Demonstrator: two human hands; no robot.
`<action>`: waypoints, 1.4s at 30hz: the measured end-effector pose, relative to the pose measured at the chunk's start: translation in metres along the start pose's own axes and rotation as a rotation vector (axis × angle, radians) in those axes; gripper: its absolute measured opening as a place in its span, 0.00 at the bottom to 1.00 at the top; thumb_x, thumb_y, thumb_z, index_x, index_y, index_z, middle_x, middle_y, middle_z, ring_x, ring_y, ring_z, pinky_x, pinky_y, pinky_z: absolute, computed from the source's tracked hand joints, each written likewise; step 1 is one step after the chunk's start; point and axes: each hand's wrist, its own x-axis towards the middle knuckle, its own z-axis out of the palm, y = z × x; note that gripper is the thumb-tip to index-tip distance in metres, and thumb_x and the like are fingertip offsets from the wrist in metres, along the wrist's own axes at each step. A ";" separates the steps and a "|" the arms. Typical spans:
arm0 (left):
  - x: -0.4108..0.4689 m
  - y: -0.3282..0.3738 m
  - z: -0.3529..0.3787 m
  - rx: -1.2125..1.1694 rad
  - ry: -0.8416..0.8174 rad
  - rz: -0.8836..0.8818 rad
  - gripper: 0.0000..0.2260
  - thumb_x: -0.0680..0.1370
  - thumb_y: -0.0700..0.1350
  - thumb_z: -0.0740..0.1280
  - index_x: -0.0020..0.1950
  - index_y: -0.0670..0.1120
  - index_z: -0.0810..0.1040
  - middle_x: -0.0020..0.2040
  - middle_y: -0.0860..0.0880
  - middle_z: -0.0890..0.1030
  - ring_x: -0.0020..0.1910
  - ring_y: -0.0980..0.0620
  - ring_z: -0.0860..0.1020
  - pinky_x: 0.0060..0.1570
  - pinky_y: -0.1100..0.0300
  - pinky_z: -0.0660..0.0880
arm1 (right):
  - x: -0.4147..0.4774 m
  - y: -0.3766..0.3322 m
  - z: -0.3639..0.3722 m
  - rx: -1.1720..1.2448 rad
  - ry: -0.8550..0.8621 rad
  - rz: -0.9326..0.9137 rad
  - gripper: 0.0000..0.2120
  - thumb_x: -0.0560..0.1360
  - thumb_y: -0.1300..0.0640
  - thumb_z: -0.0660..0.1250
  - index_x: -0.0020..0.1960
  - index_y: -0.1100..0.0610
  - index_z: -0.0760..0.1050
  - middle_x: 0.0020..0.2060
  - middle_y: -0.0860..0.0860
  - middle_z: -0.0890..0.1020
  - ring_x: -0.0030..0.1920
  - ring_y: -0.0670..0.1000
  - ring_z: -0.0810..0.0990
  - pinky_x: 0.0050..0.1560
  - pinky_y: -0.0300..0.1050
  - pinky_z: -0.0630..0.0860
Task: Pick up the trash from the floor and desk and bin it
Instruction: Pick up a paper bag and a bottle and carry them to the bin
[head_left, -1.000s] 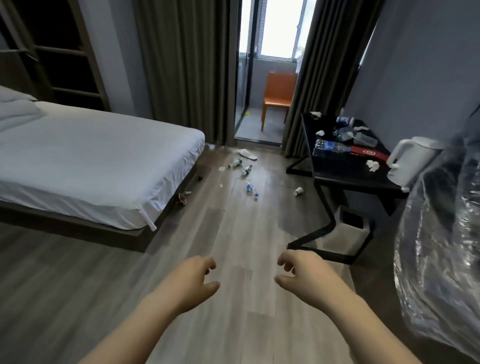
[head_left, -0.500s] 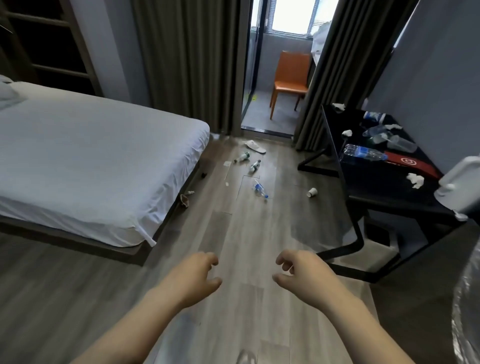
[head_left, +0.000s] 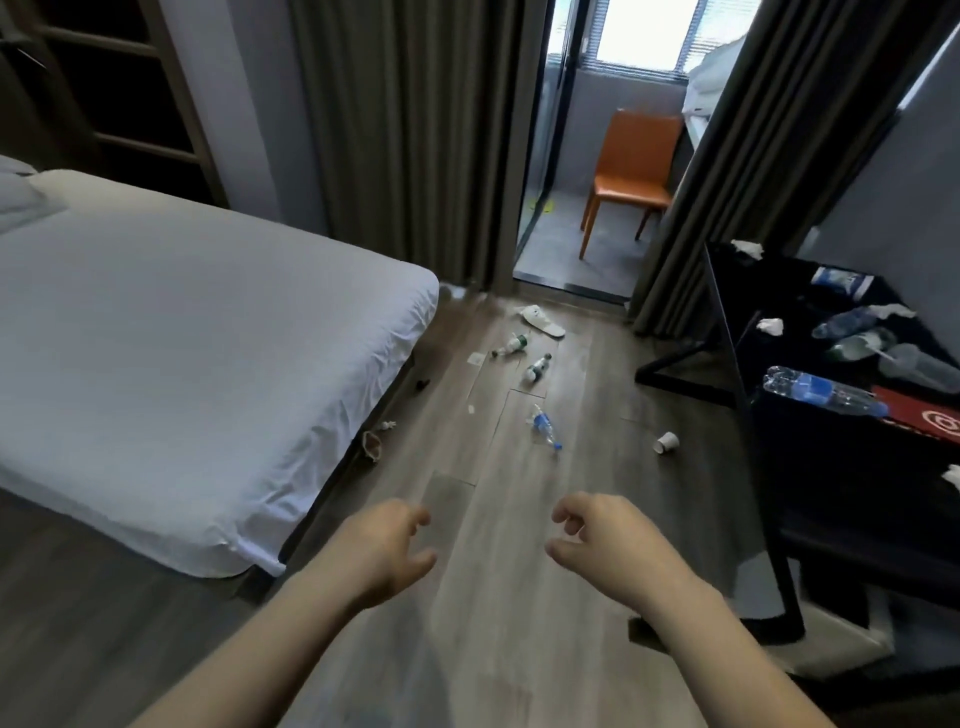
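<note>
Hovering above the wooden floor (head_left: 493, 597), the left hand (head_left: 384, 551) and the right hand (head_left: 608, 545) are apart, each with fingers loosely curled and holding nothing. To the right of the right hand stands the black desk (head_left: 831, 493), with a clear bottle (head_left: 823, 391) and a crumpled tissue (head_left: 770, 326) lying on it. Ahead of both hands a blue-capped bottle (head_left: 545, 427) lies on the floor, a paper cup (head_left: 666, 442) ahead of the right hand, and farther on two green-label bottles (head_left: 537, 367).

White bed (head_left: 182, 338), wood floor (head_left: 597, 415), orange chair (head_left: 631, 176) beyond curtains (head_left: 410, 130), perhaps outdoors.
</note>
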 end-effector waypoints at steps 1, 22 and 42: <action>0.014 0.000 -0.003 -0.002 -0.002 -0.007 0.21 0.77 0.56 0.64 0.68 0.51 0.71 0.62 0.52 0.76 0.60 0.53 0.75 0.58 0.60 0.72 | 0.015 0.003 -0.006 -0.014 -0.009 -0.003 0.17 0.74 0.49 0.66 0.61 0.51 0.75 0.54 0.47 0.79 0.54 0.47 0.77 0.47 0.39 0.71; 0.364 -0.085 -0.093 -0.116 -0.106 -0.021 0.20 0.75 0.56 0.65 0.64 0.50 0.73 0.59 0.51 0.77 0.57 0.52 0.76 0.52 0.59 0.71 | 0.384 -0.020 -0.071 -0.007 -0.121 0.051 0.17 0.73 0.49 0.67 0.61 0.51 0.76 0.53 0.46 0.80 0.50 0.47 0.78 0.44 0.37 0.69; 0.609 -0.089 -0.110 -0.164 -0.117 -0.216 0.19 0.76 0.55 0.64 0.64 0.50 0.73 0.60 0.51 0.77 0.58 0.52 0.75 0.56 0.57 0.73 | 0.669 0.052 -0.104 -0.023 -0.285 -0.102 0.17 0.73 0.49 0.67 0.61 0.51 0.76 0.54 0.48 0.81 0.51 0.48 0.79 0.44 0.37 0.70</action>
